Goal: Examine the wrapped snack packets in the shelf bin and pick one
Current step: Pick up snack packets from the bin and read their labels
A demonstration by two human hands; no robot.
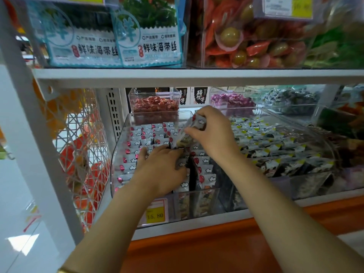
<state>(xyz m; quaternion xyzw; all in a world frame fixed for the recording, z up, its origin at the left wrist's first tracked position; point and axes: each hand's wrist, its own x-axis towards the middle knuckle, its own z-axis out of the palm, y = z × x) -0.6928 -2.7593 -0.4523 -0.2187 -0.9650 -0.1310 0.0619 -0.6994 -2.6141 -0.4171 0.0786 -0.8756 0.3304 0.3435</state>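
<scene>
A clear plastic shelf bin (116, 154) on the lower shelf holds several rows of small white snack packets (137, 143) printed with red dots and cloud shapes. My right hand (211, 133) is raised above the bin and pinches one such packet (197, 123) between thumb and fingers, lifted clear of the rows. My left hand (161, 170) lies lower in the bin, palm down, its fingers resting on and partly tucked among the packets near the bin's middle. The packets beneath both hands are hidden.
A neighbouring clear bin (275, 150) to the right holds black-and-white packets with yellow marks. Smaller bins of red (155, 104) and purple (232, 101) sweets stand behind. A white shelf board (197, 75) hangs low overhead. A yellow price tag (155, 214) reads 15.80. An orange ledge (216, 243) runs below.
</scene>
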